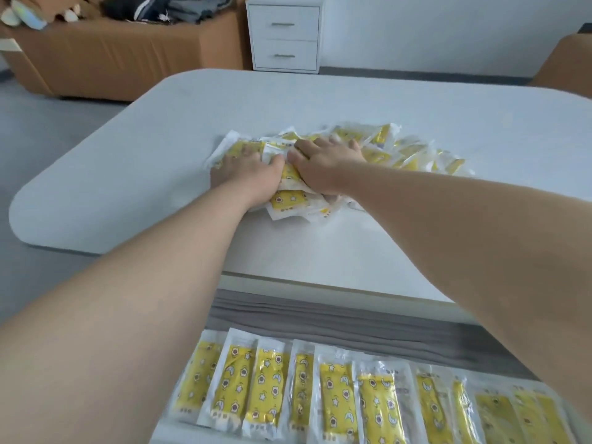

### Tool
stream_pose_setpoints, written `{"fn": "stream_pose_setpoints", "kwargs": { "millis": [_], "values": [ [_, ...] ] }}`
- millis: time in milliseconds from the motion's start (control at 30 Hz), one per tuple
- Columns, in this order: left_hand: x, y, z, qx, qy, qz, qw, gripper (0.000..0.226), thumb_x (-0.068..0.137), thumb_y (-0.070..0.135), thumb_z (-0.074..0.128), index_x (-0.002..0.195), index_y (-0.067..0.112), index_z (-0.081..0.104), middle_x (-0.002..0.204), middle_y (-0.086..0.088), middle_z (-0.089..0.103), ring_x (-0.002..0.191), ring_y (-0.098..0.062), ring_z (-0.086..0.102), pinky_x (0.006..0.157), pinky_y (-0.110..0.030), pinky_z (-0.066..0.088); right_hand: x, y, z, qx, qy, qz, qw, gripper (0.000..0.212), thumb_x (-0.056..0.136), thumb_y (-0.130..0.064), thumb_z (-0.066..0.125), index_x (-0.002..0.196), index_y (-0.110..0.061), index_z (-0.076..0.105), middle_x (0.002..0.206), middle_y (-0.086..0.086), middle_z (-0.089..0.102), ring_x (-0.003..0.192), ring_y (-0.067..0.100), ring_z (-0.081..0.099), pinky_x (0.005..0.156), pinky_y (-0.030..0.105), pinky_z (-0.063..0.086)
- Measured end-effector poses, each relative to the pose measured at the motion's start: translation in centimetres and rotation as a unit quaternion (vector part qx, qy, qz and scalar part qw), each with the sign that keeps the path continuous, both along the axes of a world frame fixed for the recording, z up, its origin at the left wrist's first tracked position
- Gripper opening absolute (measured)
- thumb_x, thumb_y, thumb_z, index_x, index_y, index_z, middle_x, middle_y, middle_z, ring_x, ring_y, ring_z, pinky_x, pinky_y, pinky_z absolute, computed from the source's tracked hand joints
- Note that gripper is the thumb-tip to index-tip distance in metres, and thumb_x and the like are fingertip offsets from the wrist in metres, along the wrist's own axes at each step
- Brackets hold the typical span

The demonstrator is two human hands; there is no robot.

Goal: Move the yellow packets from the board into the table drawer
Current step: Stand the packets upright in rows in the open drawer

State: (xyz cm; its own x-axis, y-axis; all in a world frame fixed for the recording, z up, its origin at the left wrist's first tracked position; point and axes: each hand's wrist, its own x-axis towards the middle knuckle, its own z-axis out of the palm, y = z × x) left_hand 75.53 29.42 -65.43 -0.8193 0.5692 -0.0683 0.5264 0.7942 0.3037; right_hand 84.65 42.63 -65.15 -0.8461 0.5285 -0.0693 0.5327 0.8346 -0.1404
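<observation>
Side by side, the left hand (pixel 248 174) and right hand (pixel 323 166) clutch yellow packets (pixel 384 149) heaped on the white desk (pixel 153 155); a row of packets (pixel 336 395) lies in the drawer (pixel 352 325).

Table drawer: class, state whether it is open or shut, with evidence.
Open: the table drawer shows its grey inside, with yellow packets lying in a row.

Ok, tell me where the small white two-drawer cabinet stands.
In the head view, the small white two-drawer cabinet stands at top centre, beyond the white table, right of the brown box.
</observation>
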Motion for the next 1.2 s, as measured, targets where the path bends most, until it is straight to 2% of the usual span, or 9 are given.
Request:
{"fn": "stream_pose_setpoints", "kwargs": {
  "millis": [233, 467, 667, 733, 800, 900, 1000, 1100, 1200],
  "values": [
    [7.4, -1.7, -0.3, -0.041, 0.023, 0.005, 0.999, 0.078, 0.097, 0.064, 0.013, 0.157, 0.016, 0.029, 0.164, -0.004, 0.027, 0.149, -0.032, 0.024, 0.118, -0.053, 0.023, 7.0, -1.5, 0.9, 0.021, -0.028, 0.042, 0.999, 0.057, 0.102, -0.056, 0.012, 0.153, -0.036, 0.027, 0.156, 0.004, 0.037, 0.149, 0.032, 0.024, 0.119, 0.063, 0.007],
    [12.4, -2.1, -0.3, -0.051, 0.013, 0.019, 0.998, 0.080, 0.096, 0.067, 0.008, 0.161, 0.020, 0.016, 0.169, -0.002, 0.011, 0.153, -0.035, 0.010, 0.120, -0.058, 0.012, 11.3, -2.2, 1.6, 0.042, -0.071, 0.024, 0.996, 0.061, 0.102, -0.058, 0.010, 0.158, -0.035, 0.014, 0.165, 0.006, 0.018, 0.154, 0.035, 0.007, 0.117, 0.070, 0.001],
    [12.5, -2.5, 1.2, -0.037, -0.011, 0.027, 0.999, 0.090, 0.093, 0.076, 0.010, 0.161, 0.017, 0.011, 0.169, -0.006, 0.012, 0.153, -0.033, 0.013, 0.119, -0.057, 0.012, 14.0, -3.5, 3.3, 0.000, -0.036, -0.006, 0.999, 0.056, 0.105, -0.053, 0.023, 0.158, -0.033, 0.021, 0.164, 0.002, 0.027, 0.155, 0.033, 0.012, 0.119, 0.068, 0.002],
    [13.0, -3.1, 1.9, -0.012, 0.014, 0.022, 1.000, 0.089, 0.095, 0.074, 0.013, 0.160, 0.014, 0.015, 0.167, -0.011, 0.014, 0.153, -0.034, 0.015, 0.120, -0.057, 0.013, 15.7, -4.1, 3.6, -0.025, -0.007, -0.011, 1.000, 0.057, 0.105, -0.052, 0.027, 0.158, -0.033, 0.018, 0.164, -0.001, 0.029, 0.155, 0.029, 0.014, 0.121, 0.065, 0.003],
    [14.0, -4.0, 2.7, 0.024, 0.040, 0.013, 0.999, 0.082, 0.098, 0.068, 0.020, 0.156, 0.011, 0.026, 0.164, -0.013, 0.023, 0.150, -0.034, 0.022, 0.119, -0.057, 0.019, 17.5, -4.5, 4.0, -0.037, 0.021, -0.021, 0.999, 0.057, 0.105, -0.050, 0.028, 0.158, -0.031, 0.018, 0.157, 0.001, 0.040, 0.150, 0.028, 0.027, 0.121, 0.061, 0.010],
    [16.6, -5.9, 3.5, 0.048, 0.049, -0.033, 0.997, 0.060, 0.100, 0.056, 0.035, 0.136, 0.010, 0.051, 0.143, -0.011, 0.051, 0.132, -0.034, 0.045, 0.108, -0.051, 0.039, 20.0, -5.6, 3.8, -0.043, 0.066, -0.049, 0.996, 0.052, 0.105, -0.050, 0.028, 0.152, -0.028, 0.028, 0.134, 0.006, 0.061, 0.128, 0.031, 0.051, 0.114, 0.053, 0.028],
    [18.9, -6.8, 3.7, 0.054, 0.043, -0.056, 0.996, 0.048, 0.102, 0.047, 0.043, 0.136, 0.015, 0.054, 0.138, -0.007, 0.055, 0.126, -0.032, 0.050, 0.099, -0.045, 0.043, 21.9, -6.6, 2.5, -0.042, 0.111, -0.078, 0.990, 0.045, 0.103, -0.048, 0.034, 0.142, -0.026, 0.037, 0.121, 0.002, 0.069, 0.119, 0.031, 0.055, 0.105, 0.048, 0.037],
    [19.7, -6.6, 3.8, 0.026, 0.072, -0.088, 0.993, 0.047, 0.102, 0.046, 0.043, 0.139, 0.020, 0.053, 0.144, -0.008, 0.049, 0.131, -0.033, 0.045, 0.101, -0.045, 0.041, 23.1, -7.6, 1.8, -0.038, 0.106, -0.122, 0.986, 0.045, 0.099, -0.043, 0.049, 0.139, -0.023, 0.042, 0.127, 0.005, 0.061, 0.124, 0.031, 0.050, 0.105, 0.045, 0.038],
    [19.7, -6.0, 3.3, 0.011, 0.088, -0.092, 0.992, 0.051, 0.101, 0.052, 0.042, 0.136, 0.016, 0.054, 0.141, -0.011, 0.051, 0.128, -0.034, 0.046, 0.098, -0.046, 0.042, 23.6, -8.6, 1.1, 0.008, 0.058, -0.196, 0.979, 0.058, 0.094, -0.055, 0.053, 0.138, -0.018, 0.039, 0.134, 0.014, 0.049, 0.128, 0.034, 0.043, 0.102, 0.045, 0.036]
  ]
}}
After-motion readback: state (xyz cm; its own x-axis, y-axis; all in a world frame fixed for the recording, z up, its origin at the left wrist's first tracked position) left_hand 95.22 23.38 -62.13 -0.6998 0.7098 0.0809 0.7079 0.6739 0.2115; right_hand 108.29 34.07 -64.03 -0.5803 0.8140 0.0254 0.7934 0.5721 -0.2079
